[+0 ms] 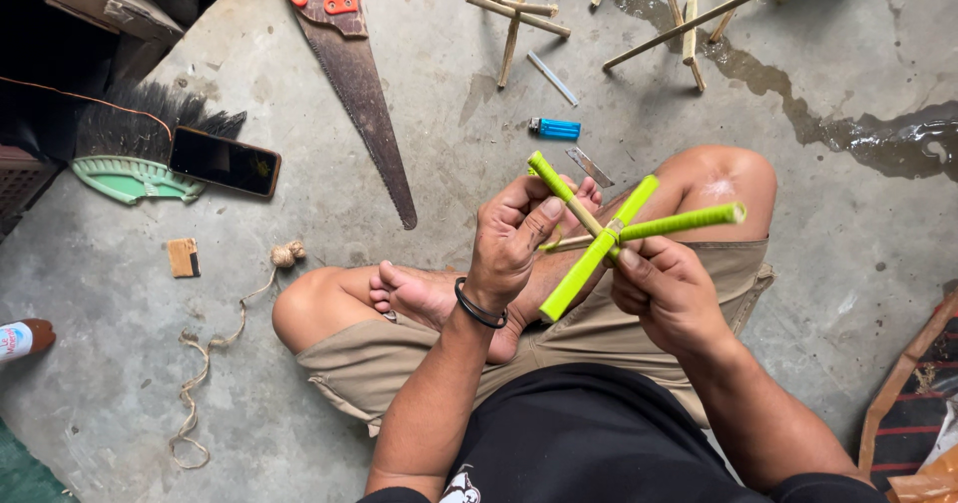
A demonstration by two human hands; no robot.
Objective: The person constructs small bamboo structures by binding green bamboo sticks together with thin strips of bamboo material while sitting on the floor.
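The person sits cross-legged on the concrete floor [848, 253], and over the lap both hands hold a cross of sticks [611, 234] wrapped in bright green tape: the left hand [511, 249] pinches one arm between thumb and fingers, while the right hand [667, 288] is closed around the middle where the sticks meet. On the floor beyond the knees lie a blue lighter [555, 128], a small blade [589, 167], a handsaw [351, 74], a phone [224, 162] resting on a brush [140, 149], a length of twine [225, 333] and several bare stick crosses [519, 14].
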